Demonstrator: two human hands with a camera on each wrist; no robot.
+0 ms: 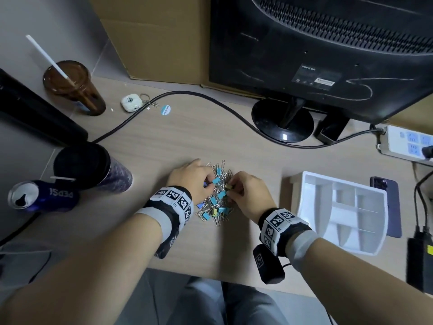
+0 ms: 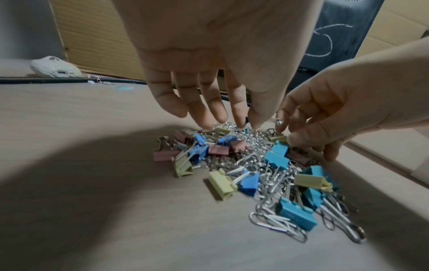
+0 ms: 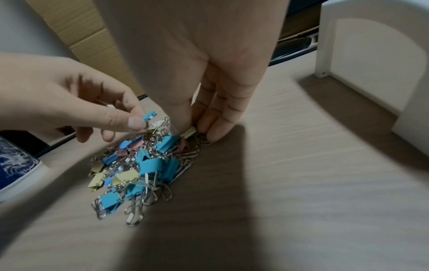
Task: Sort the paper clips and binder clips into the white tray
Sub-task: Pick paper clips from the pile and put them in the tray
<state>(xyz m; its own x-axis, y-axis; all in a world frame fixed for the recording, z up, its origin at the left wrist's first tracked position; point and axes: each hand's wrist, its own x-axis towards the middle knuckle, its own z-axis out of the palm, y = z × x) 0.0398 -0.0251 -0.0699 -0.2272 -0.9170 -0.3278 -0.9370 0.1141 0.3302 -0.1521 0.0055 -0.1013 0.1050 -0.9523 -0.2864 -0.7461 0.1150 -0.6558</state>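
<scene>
A mixed heap of silver wire paper clips and small blue, yellow and pink metal binder clips [image 1: 216,195] lies on the wood-grain desk [image 1: 178,141], well left of the white plastic compartment tray [image 1: 346,211]. Over the heap's far edge, the left hand [image 1: 193,178] pinches a light-blue binder clip [image 3: 148,116] between thumb and forefinger. At the heap's tray-side edge, the right hand [image 1: 249,195] pinches a yellow binder clip [image 3: 189,132] (partly hidden by fingers).

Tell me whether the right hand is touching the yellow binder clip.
Touching: the right wrist view shows the right hand pinching the yellow binder clip between thumb and fingertips.
</scene>
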